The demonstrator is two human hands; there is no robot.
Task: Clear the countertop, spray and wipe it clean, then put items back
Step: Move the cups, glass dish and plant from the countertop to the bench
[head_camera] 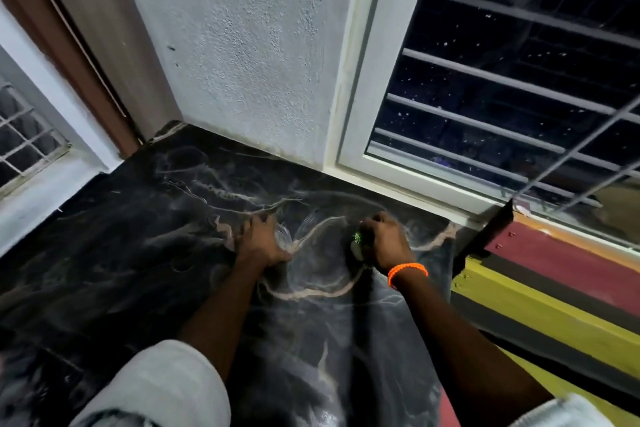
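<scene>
The black marble countertop [145, 253] with pale veins fills the lower middle of the head view. My left hand [261, 241] rests on it with fingers closed on the left edge of a clear, ribbed glass item [294, 230] that is hard to make out against the stone. My right hand [382, 243], with an orange band on the wrist, is closed around a small green and pale object [357, 243], pressed low on the counter. What that object is cannot be told. The two hands are about a hand's width apart.
A white textured wall [249, 55] backs the counter. A barred window [502, 87] in a white frame runs along the right rear edge. A brown door frame [69, 55] stands at the left. A yellow, black and red striped ledge [554, 295] borders the counter's right side.
</scene>
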